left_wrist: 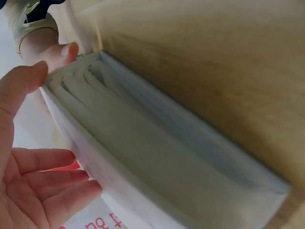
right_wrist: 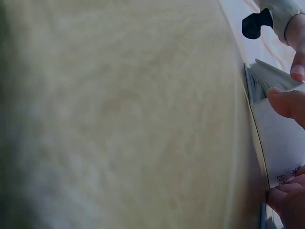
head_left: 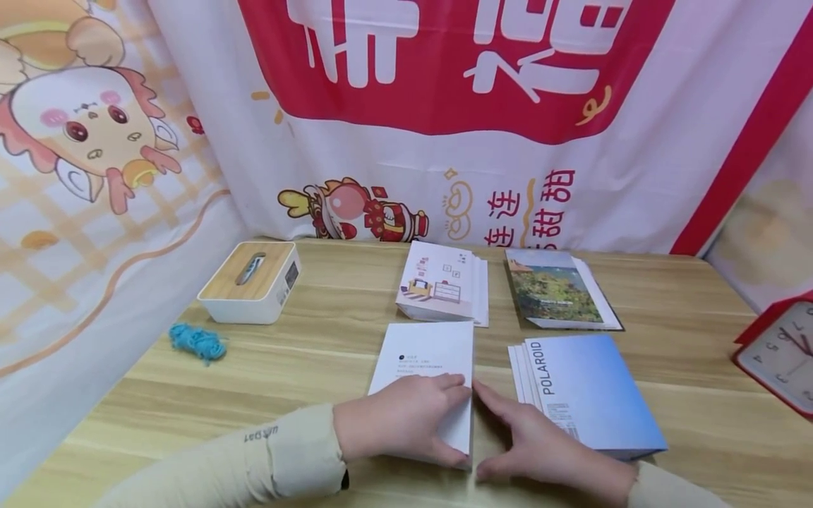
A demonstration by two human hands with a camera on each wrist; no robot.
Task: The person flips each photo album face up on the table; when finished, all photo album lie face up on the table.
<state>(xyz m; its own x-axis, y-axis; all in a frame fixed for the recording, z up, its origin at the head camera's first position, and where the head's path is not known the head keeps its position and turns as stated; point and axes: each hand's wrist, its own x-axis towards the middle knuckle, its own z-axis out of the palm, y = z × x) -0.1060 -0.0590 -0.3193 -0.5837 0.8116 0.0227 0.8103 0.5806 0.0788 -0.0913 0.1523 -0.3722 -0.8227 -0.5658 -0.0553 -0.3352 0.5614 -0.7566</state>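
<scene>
A white album (head_left: 438, 346) with small print on its cover lies flat on the table, its thick stack of pages (left_wrist: 124, 129) showing at one end in the left wrist view. My left hand (head_left: 413, 413) rests on top of this cover, thumb and fingertips near the right edge. Along that same edge is my right hand (head_left: 530, 441), fingertips at the side and thumb (right_wrist: 286, 102) by the near corner. The right hand's palm side faces the album, fingers fairly straight. A blue POLAROID album (head_left: 603, 395) lies just right of the right hand.
Behind stand two more albums, one with a furniture drawing (head_left: 435, 279), one with a landscape cover (head_left: 552, 293). A wood-topped tissue box (head_left: 248, 307) and a blue yarn bundle (head_left: 197, 341) are on the left. A red-framed clock (head_left: 781, 353) stands at the right edge.
</scene>
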